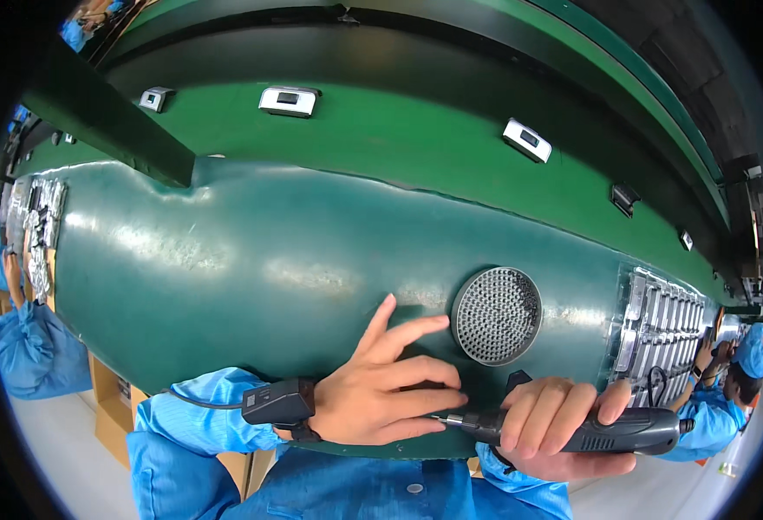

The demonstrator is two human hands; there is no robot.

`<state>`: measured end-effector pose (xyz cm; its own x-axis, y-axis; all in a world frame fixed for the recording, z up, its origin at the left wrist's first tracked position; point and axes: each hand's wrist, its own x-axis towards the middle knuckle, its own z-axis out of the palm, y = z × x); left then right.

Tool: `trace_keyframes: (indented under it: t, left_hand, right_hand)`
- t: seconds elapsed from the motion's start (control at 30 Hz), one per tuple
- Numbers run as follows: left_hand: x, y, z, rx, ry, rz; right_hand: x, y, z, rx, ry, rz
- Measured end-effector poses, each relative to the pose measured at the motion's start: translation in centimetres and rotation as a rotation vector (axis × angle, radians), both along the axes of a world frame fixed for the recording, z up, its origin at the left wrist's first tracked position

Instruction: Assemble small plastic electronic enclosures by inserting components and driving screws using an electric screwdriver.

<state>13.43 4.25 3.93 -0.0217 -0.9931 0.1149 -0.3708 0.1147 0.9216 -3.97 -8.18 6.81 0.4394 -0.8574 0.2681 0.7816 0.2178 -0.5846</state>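
Note:
My right hand (548,420) is wrapped round a dark electric screwdriver (637,432), which lies sideways with its bit pointing left. My left hand (388,386) is spread palm down over the green work surface, its fingers stretched toward the right. The lower fingertips come close to the screwdriver's bit; whether they touch it I cannot tell. Just beyond my left fingertips sits a round grey dish (497,316) with a floor full of small pits. A small dark piece (518,379) shows above my right hand, and its kind is unclear.
Clear plastic trays with rows of metallic parts (663,325) lie at the right, beside a co-worker in blue (715,420). Silvery packs (45,234) lie at the far left, near another person's blue sleeve (39,347). A green post (113,113) rises at the left; white-and-black devices (289,101) stand on the conveyor behind.

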Motion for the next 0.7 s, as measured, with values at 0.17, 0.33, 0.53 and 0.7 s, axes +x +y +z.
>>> trace_keyframes:
  t: [0.17,0.33,0.53,0.7]
  left_hand:
    - [0.5,0.2,-0.6,-0.016,0.101,0.02]
    - [0.3,0.4,-0.7,-0.019,0.059,0.081]
    - [-0.2,0.6,-1.2,-0.182,-0.133,0.148]
    - [0.0,0.7,-1.0,-0.248,-0.264,0.07]
  right_hand:
    - [0.9,0.2,0.1,-0.085,0.081,0.024]
    - [1.3,0.7,-0.2,-0.04,0.106,-0.009]
    - [0.7,0.8,-0.9,-0.032,0.102,0.018]
    - [-0.1,0.8,-1.2,0.071,0.158,0.125]
